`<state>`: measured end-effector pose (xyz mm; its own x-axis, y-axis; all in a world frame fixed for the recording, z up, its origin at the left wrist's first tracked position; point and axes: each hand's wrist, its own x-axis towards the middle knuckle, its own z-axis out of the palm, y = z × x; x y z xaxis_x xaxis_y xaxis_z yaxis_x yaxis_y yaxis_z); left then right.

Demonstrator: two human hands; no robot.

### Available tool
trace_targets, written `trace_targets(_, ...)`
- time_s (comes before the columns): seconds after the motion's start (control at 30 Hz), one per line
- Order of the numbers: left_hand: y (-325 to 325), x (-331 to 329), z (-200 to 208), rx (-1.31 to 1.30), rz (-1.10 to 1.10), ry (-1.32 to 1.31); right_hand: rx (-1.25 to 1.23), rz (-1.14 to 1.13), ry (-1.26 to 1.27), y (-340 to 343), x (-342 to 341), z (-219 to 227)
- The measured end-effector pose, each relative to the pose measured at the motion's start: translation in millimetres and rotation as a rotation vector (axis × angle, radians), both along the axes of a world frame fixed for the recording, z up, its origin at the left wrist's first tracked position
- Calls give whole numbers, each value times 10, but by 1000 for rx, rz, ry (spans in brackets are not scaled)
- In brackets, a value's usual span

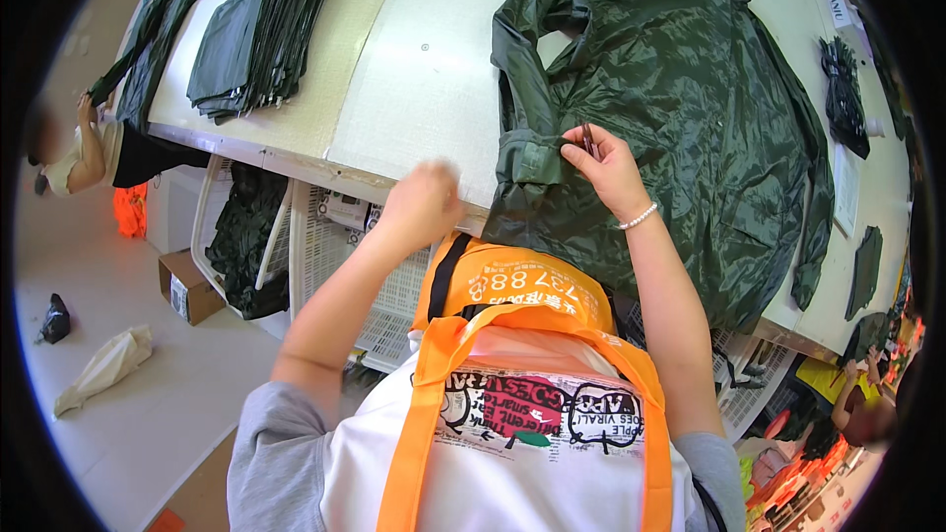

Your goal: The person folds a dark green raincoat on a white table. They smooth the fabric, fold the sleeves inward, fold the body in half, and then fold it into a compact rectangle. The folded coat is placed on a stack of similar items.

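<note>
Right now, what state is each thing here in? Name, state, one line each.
Dark green garment: spread on table
Right hand: pinching small dark object
Left hand: curled, blurred, off the garment
Garment stack: folded, piled
White basket: holding dark fabric
Black bundle: bunched up

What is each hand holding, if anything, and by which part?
Right hand: a small dark tool, perhaps snips, pinched between thumb and fingers; which part is gripped cannot be told. Left hand: blurred; no held thing shows.

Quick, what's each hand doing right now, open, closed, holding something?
Left hand: blurred, fingers seemingly curled; whether it holds anything can't be told.
Right hand: closed on a small dark tool, over the dark green garment.
</note>
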<state>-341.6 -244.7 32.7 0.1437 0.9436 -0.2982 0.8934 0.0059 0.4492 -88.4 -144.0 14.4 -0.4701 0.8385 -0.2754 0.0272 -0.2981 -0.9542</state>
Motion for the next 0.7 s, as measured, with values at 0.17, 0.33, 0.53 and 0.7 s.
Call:
trace_targets(0.17, -403, -178, 2, -342, -41, 84, -48, 23, 50, 38, -29, 87)
trace_targets(0.33, 368, 254, -44, 248, 144, -831, -105, 42, 45, 19, -3, 40)
trace_targets(0.53, 683, 370, -52, 95, -15, -821, -82, -52, 27, -26, 11, 61)
trace_targets(0.7, 700, 480, 137, -148, 194, -1178, 92, -154, -54, -65, -21, 86)
